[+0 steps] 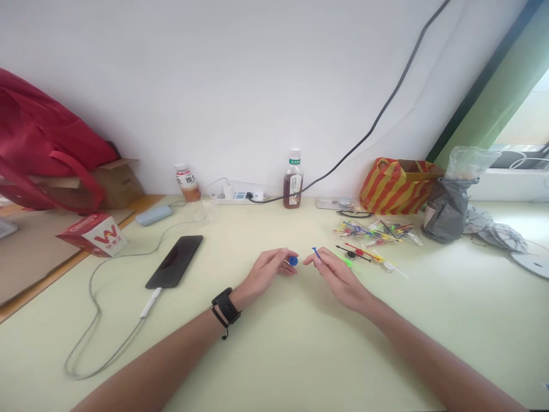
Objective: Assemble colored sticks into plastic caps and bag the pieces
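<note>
Between the fingertips of my left hand is a small round blue plastic disc. My right hand pinches a thin blue plastic arrow, which points up and to the left. A short gap separates the two hands, and the blue pieces do not touch. Beyond my right hand lie several coloured spinner pieces: a black arrow with a round base, a red and yellow arrow and a bright green piece partly behind my fingers. A pile of bagged coloured arrows lies farther back.
A black phone on a white cable and a red-white box are at left. Along the wall stand a dark tea bottle, a smaller bottle and a power strip. A striped bag and grey bag stand at right.
</note>
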### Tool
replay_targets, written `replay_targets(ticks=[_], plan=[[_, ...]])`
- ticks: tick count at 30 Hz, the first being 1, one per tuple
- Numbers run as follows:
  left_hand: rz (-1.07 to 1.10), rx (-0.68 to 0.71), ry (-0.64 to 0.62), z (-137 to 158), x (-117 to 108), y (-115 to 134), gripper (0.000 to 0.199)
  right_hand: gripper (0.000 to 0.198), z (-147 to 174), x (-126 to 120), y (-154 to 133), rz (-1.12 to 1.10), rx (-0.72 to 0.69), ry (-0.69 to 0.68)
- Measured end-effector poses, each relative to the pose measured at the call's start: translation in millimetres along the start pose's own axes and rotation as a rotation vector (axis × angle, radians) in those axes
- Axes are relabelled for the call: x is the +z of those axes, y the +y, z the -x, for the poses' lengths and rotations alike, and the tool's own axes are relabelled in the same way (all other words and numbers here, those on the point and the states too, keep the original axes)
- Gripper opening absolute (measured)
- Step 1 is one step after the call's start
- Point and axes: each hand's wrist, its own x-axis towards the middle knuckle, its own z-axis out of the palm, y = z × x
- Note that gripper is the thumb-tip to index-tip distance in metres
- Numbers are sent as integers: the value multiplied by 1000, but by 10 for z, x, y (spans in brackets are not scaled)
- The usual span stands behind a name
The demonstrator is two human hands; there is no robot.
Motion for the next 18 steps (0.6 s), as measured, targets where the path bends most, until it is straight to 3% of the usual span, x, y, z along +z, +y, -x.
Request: replay_targets(ticks=[5,14,18], plan=[[-67,0,-12,10,4,11,45,38,-13,-20,26,47,3,2],[-144,40,-47,18,21,12,40,29,-35,51,58,-239,87,43],[-162,78,-78,37,39,10,35,32,-55,38,29,-212,58,10]])
